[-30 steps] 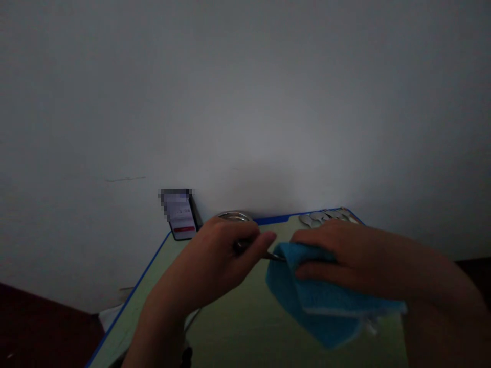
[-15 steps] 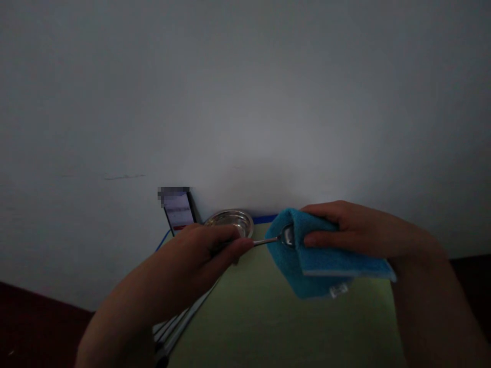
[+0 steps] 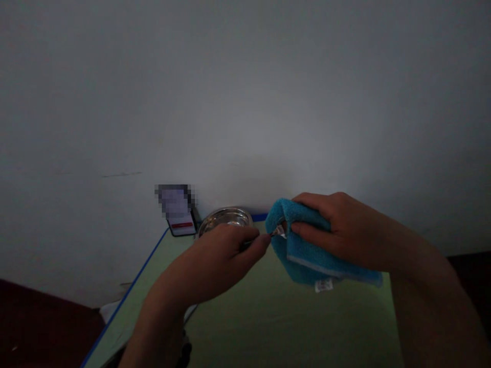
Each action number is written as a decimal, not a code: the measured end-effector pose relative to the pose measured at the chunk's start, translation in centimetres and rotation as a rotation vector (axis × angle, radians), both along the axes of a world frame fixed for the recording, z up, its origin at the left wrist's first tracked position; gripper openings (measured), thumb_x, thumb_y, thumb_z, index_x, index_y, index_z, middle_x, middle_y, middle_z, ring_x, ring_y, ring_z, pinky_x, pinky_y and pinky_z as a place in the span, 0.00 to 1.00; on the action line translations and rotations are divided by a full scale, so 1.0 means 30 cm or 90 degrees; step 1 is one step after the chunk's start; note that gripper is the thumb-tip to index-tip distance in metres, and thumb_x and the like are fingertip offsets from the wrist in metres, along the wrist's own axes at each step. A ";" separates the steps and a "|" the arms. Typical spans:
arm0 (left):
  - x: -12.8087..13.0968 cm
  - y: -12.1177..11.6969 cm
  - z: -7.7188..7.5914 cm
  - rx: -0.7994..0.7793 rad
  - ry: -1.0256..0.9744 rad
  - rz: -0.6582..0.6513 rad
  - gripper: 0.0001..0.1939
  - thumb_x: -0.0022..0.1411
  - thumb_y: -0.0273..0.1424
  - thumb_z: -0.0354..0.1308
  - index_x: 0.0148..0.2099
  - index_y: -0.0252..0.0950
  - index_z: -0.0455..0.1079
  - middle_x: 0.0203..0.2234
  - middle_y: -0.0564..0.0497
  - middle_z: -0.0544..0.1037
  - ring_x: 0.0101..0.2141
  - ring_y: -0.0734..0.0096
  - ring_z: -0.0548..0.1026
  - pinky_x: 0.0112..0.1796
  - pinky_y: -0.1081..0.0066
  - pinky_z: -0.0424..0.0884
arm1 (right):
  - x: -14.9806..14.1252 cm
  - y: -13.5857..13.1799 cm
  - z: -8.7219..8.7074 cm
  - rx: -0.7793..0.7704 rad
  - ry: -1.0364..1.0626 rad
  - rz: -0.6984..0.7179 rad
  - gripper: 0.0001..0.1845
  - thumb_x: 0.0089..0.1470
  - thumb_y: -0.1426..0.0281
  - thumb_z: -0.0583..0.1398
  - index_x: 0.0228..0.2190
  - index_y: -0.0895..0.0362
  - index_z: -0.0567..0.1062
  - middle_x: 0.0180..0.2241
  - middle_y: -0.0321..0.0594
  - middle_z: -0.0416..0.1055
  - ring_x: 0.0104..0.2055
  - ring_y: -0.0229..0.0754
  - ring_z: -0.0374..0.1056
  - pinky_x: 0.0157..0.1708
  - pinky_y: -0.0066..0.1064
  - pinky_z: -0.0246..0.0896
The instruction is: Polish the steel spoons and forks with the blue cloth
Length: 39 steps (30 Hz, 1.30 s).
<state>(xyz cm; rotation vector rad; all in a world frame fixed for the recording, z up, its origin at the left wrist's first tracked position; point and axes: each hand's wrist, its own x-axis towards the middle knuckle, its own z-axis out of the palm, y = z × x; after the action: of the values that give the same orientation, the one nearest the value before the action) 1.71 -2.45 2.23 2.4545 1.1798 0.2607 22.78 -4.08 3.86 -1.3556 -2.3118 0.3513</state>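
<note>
My left hand (image 3: 226,258) is closed round the handle of a metal spoon (image 3: 279,231), whose bowl end sits in the fold of a blue cloth (image 3: 303,260). Only a small shiny part of the spoon shows between my fingers and the cloth. My right hand (image 3: 337,227) pinches the cloth from the right, thumb on the near side, around the spoon's end. The cloth's lower part, with a white tag, hangs free above the table. Behind my left hand stands a shiny metal bowl (image 3: 226,214), partly covered by that hand.
A phone (image 3: 178,212) leans upright against the wall (image 3: 245,102), left of the bowl. The green table (image 3: 291,327) has a blue edge. Under my left forearm lies a dark and pale object, mostly hidden.
My left hand has moved right, closer to the cloth, and the spoon's bowl has gone deeper into the fold. The cloth and my right hand have shifted slightly left and up.
</note>
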 end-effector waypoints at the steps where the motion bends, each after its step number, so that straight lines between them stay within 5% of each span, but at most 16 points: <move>1: 0.002 0.001 -0.003 -0.007 -0.008 -0.005 0.23 0.64 0.42 0.37 0.30 0.36 0.68 0.21 0.54 0.69 0.22 0.75 0.65 0.25 0.73 0.59 | -0.001 -0.001 0.000 0.004 -0.003 -0.001 0.08 0.53 0.65 0.54 0.34 0.53 0.69 0.29 0.34 0.70 0.28 0.36 0.64 0.27 0.27 0.53; 15: 0.049 0.003 0.022 -0.015 -0.028 -0.003 0.17 0.61 0.34 0.40 0.29 0.34 0.68 0.20 0.54 0.70 0.25 0.73 0.68 0.30 0.73 0.62 | -0.023 -0.010 0.017 -0.010 -0.044 0.044 0.10 0.54 0.66 0.52 0.38 0.55 0.68 0.33 0.37 0.70 0.33 0.38 0.64 0.30 0.28 0.52; 31: 0.034 0.009 0.013 -0.004 0.019 -0.012 0.21 0.64 0.39 0.38 0.25 0.35 0.62 0.18 0.57 0.64 0.20 0.78 0.64 0.23 0.74 0.55 | -0.006 0.002 0.010 -0.027 -0.031 0.040 0.09 0.54 0.65 0.52 0.36 0.54 0.68 0.31 0.36 0.70 0.31 0.37 0.64 0.29 0.28 0.53; 39: 0.002 0.009 0.007 0.008 -0.034 -0.023 0.14 0.62 0.30 0.42 0.27 0.35 0.64 0.19 0.58 0.65 0.22 0.79 0.65 0.24 0.77 0.57 | 0.010 0.002 0.001 -0.014 -0.018 0.031 0.09 0.54 0.65 0.53 0.34 0.55 0.69 0.31 0.36 0.70 0.30 0.37 0.65 0.28 0.27 0.54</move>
<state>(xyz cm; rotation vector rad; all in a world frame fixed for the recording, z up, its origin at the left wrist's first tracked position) 1.77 -2.19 2.43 2.4614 1.1133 0.3222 23.08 -4.01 3.88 -1.3250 -2.3734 0.3761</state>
